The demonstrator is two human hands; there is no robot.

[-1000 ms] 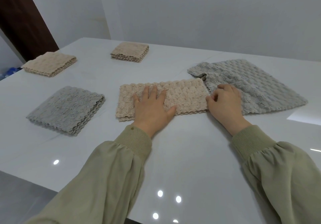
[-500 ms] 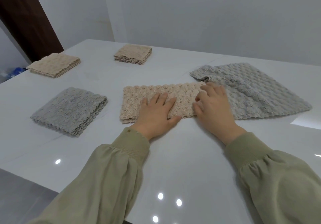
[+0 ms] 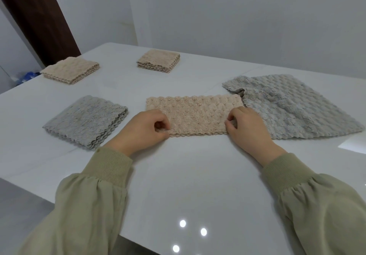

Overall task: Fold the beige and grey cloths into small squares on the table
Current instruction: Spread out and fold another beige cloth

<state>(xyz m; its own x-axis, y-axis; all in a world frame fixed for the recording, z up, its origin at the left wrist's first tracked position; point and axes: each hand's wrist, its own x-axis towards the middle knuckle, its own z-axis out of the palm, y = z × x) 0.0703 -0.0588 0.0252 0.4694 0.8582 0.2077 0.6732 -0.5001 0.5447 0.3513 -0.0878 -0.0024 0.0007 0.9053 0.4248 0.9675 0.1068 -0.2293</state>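
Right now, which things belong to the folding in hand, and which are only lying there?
In hand: beige strip, pinched by left hand and right hand; loose grey cloth, unfolded.
Lying by: folded grey square; left beige square; far beige square; all done.

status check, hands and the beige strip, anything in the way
Left grip pinches near left corner of beige strip, right grip near right corner. Strip flat, not yet square. Unfolded grey cloth against its right end.
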